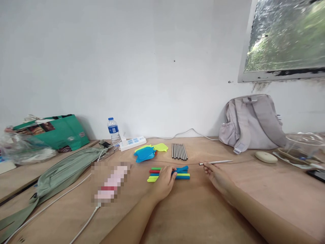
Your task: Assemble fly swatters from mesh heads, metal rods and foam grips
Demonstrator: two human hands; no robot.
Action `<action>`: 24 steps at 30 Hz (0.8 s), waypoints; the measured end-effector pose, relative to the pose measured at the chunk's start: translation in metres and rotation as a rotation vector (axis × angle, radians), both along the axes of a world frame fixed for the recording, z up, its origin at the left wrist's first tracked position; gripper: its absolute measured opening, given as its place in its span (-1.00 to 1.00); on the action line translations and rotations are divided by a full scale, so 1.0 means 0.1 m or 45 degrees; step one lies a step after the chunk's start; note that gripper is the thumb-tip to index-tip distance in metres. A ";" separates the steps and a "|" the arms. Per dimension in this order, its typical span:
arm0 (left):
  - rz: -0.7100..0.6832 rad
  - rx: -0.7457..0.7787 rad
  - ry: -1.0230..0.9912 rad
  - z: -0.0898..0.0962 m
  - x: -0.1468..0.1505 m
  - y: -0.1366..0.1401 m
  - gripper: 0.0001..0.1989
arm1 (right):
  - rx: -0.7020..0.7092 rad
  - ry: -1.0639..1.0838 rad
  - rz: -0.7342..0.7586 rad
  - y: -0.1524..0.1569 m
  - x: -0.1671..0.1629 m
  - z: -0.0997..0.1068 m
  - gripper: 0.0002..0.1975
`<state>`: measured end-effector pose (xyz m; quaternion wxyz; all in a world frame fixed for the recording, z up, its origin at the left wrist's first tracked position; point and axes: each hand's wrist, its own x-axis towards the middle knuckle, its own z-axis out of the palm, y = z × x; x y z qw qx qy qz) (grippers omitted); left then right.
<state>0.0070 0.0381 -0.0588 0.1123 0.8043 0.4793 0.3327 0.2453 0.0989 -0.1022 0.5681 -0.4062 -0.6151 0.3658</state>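
My left hand (165,181) is closed over a row of coloured plastic tubes, its thumb and fingers around a blue tube (182,169) that lies slantwise on the others. Below and beside it are a yellow tube (152,180), a red tube (154,171) and a green tube (155,168), partly covered by the hand. Between the fingertips of my right hand (214,174) is a thin silver metal rod (219,162), held nearly level with its tapered end pointing right. Several grey metal tubes (179,151) lie side by side behind the hands. Blue and yellow fly swatter heads (145,154) are stacked to their left.
A white power strip (133,143) and water bottle (113,129) stand behind left. Cables cross the wooden table (193,217). A green bag (67,134), grey-green cloth bag (63,173) and blurred pink object (111,184) are left; a backpack (254,123) and cream case (266,157), right.
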 end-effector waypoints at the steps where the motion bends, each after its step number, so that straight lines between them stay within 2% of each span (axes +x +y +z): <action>1: -0.004 -0.001 -0.021 0.01 -0.01 0.00 -0.81 | -0.026 0.028 0.022 -0.07 -0.03 0.06 -0.80; 4: -0.019 -0.005 -0.050 0.03 -0.02 -0.02 -0.80 | -0.133 0.240 0.201 -0.27 -0.13 0.25 -0.77; 6: -0.032 -0.009 -0.045 0.04 -0.03 -0.03 -0.80 | -0.186 0.417 0.357 -0.36 -0.17 0.35 -0.66; 8: -0.046 -0.017 -0.026 0.05 -0.02 -0.04 -0.79 | -0.252 0.527 0.501 -0.41 -0.21 0.40 -0.59; 10: -0.059 -0.025 -0.001 0.07 -0.03 -0.05 -0.78 | -0.308 0.571 0.587 -0.44 -0.23 0.42 -0.62; 13: -0.083 -0.019 0.048 0.10 -0.05 -0.06 -0.77 | -0.355 0.654 0.625 -0.44 -0.26 0.40 -0.72; 24: -0.231 -0.004 0.208 0.23 -0.16 -0.09 -0.79 | -0.577 0.797 0.641 -0.41 -0.27 0.41 -0.83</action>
